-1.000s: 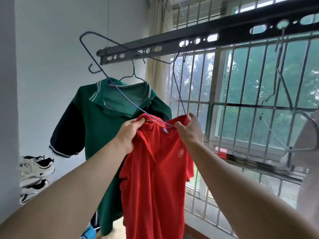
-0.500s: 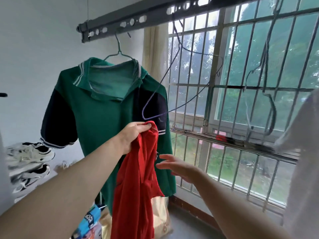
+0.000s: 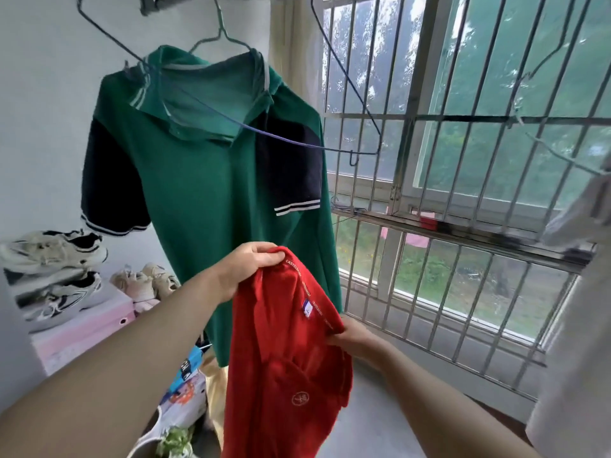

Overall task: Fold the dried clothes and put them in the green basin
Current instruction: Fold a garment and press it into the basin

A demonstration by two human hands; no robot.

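Head cam's showing left grip [image 3: 246,269] and right grip [image 3: 355,337] pinching the red polo [image 3: 284,365] at the collar, it's looking light and floppy, probably handling best by the shoulders.

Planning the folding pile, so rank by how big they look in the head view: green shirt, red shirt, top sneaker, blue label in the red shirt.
1. green shirt
2. red shirt, though it is nearer and cut off below, so its true size is unsure
3. top sneaker
4. blue label
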